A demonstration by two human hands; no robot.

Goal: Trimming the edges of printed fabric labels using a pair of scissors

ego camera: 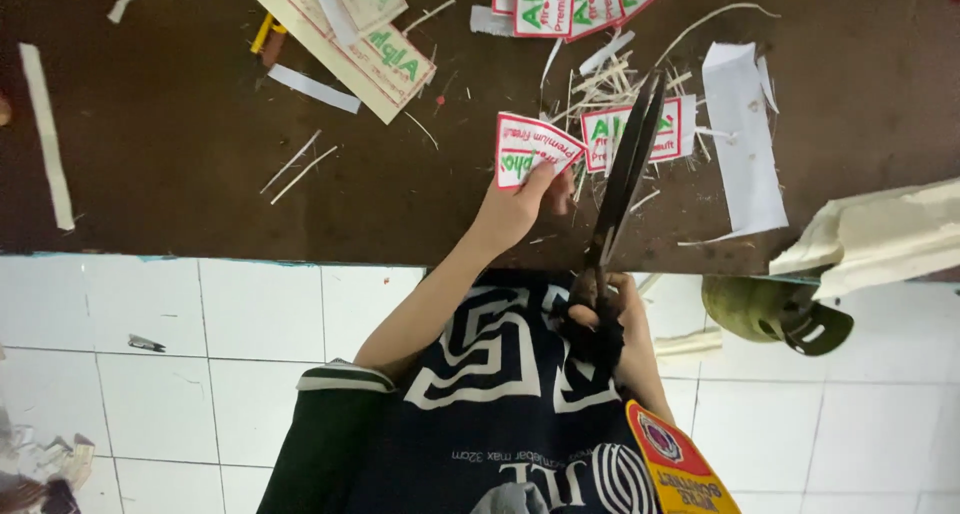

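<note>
The small label [532, 149] is a rectangular paper piece, white with a red border and red and green print, slightly bent and tilted, held up just above the dark brown bench [180, 164] by its lower edge between the fingers of the left hand [515, 209]. The scissors [625, 174] are long and black, blades nearly together and pointing away from the person, just right of the label; their handles sit in the right hand [605, 324].
</note>
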